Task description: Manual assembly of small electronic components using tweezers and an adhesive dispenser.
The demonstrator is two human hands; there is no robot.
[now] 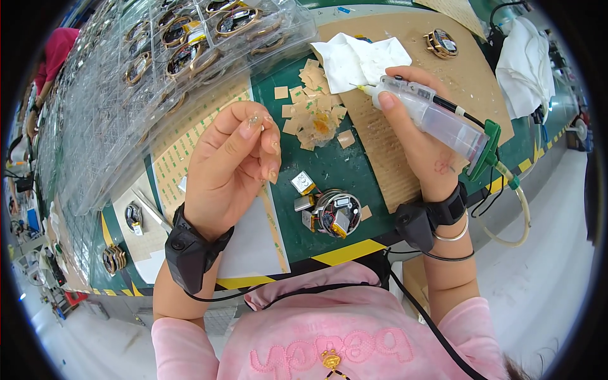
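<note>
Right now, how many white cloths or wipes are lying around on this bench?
2. One crumpled white wipe lies on the brown mat just above the right hand. A larger white cloth is bunched at the bench's far right edge. Others may be hidden.

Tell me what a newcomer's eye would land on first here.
The right hand grips a clear glue syringe, its tip over a pile of tan paper squares on the green mat. The left hand pinches a tiny clear part, and a round open device lies below.
</note>
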